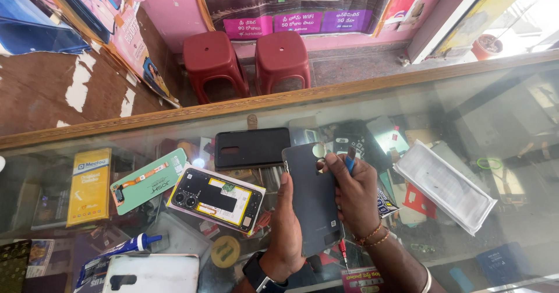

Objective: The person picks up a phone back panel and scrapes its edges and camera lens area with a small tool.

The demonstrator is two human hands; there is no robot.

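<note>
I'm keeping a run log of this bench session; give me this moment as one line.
left hand: holds grey phone back cover | right hand: on cover, gripping blue-handled tool | opened phone: lying on glass counter

Both hands, left (286, 229) and right (356, 195), around grey phone back cover (311, 205) above glass counter (466, 95).

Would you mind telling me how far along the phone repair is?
Done: the opened phone lies on the glass counter, its insides showing. In hand: the left hand holds the grey back cover, while the right hand grips a blue-handled tool. Left: the cover is not yet on the phone.
</note>
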